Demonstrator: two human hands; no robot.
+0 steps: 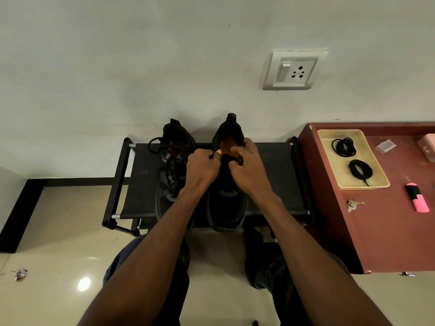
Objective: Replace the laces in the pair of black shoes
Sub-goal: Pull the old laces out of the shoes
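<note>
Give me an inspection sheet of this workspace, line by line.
Surface: black shoe rack against the wall, red table to its right.
Job's things: two black shoes on the rack; left shoe has loose laces, right shoe shows no laces. Two coiled black laces lie in a beige tray on the table.
Clutter: keys, pink highlighter, clear packet, pink box on the table; scrap on the floor.
Hands: left hand and right hand grip the right shoe's opening.
Cables: nothing seen.
Surroundings: wall socket, tiled floor.
</note>
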